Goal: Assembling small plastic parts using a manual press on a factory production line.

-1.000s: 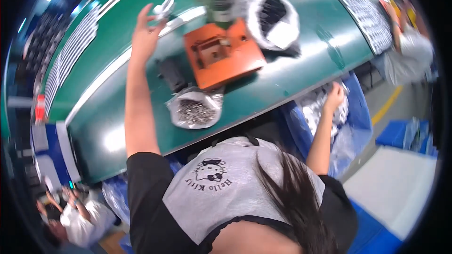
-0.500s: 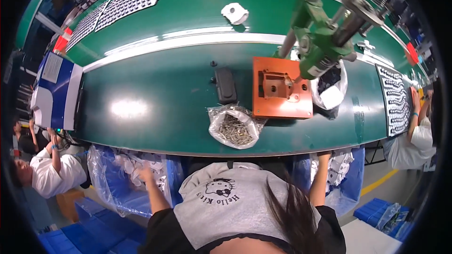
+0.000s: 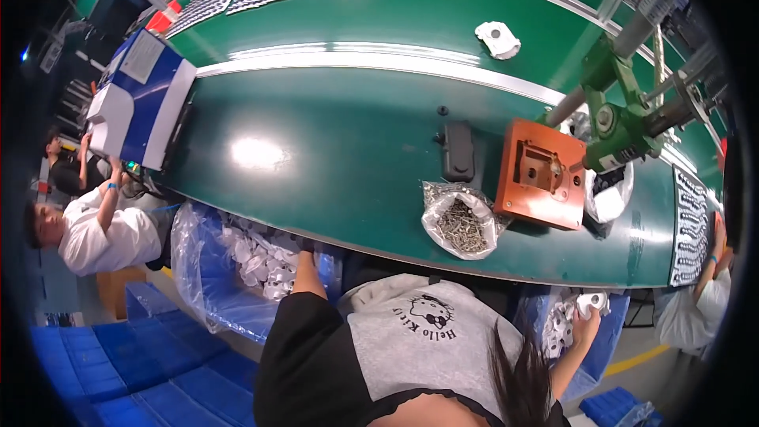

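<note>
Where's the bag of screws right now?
In the head view, the bag of screws sits on the green table near its front edge, right of centre, just left of the orange fixture and below the black block.

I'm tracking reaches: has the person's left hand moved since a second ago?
Yes. It has dropped from above the green table, near the orange fixture, below the table's near edge into the plastic-lined blue bin of white parts; the left hand is mostly hidden there.

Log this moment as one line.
left hand: in bin of white parts | right hand: holding white part | bag of screws: on table
</note>
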`<action>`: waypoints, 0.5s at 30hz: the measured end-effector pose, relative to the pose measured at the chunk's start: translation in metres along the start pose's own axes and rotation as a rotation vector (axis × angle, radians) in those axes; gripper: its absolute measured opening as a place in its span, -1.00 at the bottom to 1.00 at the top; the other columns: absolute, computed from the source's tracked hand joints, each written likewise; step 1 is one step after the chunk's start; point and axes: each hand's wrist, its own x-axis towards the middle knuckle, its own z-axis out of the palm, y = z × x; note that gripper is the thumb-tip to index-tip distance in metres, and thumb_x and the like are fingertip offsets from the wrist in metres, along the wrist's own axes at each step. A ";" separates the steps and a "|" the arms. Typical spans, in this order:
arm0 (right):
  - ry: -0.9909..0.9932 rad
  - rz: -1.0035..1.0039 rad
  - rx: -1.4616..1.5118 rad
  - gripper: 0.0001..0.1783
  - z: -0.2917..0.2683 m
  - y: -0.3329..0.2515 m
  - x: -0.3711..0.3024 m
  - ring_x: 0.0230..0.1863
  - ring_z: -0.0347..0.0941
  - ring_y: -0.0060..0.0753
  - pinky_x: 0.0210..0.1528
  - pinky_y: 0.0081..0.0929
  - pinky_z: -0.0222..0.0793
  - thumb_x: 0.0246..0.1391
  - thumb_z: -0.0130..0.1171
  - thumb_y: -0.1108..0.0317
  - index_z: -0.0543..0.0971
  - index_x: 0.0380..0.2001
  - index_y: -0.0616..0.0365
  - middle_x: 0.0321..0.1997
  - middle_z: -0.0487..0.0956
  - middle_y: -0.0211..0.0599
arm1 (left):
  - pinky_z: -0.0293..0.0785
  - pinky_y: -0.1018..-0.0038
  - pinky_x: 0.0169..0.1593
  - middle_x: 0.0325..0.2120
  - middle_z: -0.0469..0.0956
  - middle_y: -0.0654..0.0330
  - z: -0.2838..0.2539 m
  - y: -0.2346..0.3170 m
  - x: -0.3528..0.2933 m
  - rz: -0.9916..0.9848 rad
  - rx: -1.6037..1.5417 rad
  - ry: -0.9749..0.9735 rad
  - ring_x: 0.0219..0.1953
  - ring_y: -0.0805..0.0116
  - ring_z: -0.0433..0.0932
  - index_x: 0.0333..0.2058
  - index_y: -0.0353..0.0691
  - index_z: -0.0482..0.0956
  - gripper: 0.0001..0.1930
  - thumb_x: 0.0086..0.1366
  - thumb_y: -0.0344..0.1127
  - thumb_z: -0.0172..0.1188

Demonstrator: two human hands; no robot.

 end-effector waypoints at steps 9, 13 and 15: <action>-0.344 -0.265 0.346 -0.56 0.017 -0.085 -0.079 -0.05 0.46 -0.11 -0.41 -0.38 0.51 0.03 0.00 0.16 0.40 0.02 -0.06 -0.12 0.52 -0.19 | 0.49 0.30 -0.36 -0.48 0.58 -0.01 -0.080 0.005 -0.046 0.687 0.180 -0.168 -0.42 0.06 0.59 -0.31 -0.20 0.58 -0.76 -0.04 -0.38 0.16; -0.757 -0.175 0.192 -0.58 0.150 -0.132 -0.143 -0.16 0.49 -0.03 -0.42 -0.42 0.50 0.06 0.00 0.04 0.43 -0.05 -0.04 -0.20 0.53 -0.23 | 0.40 0.46 -0.56 -0.67 0.47 0.20 -0.268 0.132 -0.170 0.102 -0.072 -0.774 -0.62 0.34 0.52 -0.49 -0.25 0.55 -0.88 -0.08 -0.48 0.06; -0.645 -0.209 0.121 -0.56 0.185 -0.122 -0.142 -0.34 0.49 -0.06 -0.40 -0.36 0.47 0.09 -0.02 -0.02 0.41 -0.09 0.05 -0.28 0.51 -0.15 | 0.40 0.46 -0.56 -0.69 0.45 0.19 -0.325 0.185 -0.229 0.340 -0.276 -0.978 -0.65 0.34 0.49 -0.54 -0.34 0.51 -0.91 -0.09 -0.53 0.04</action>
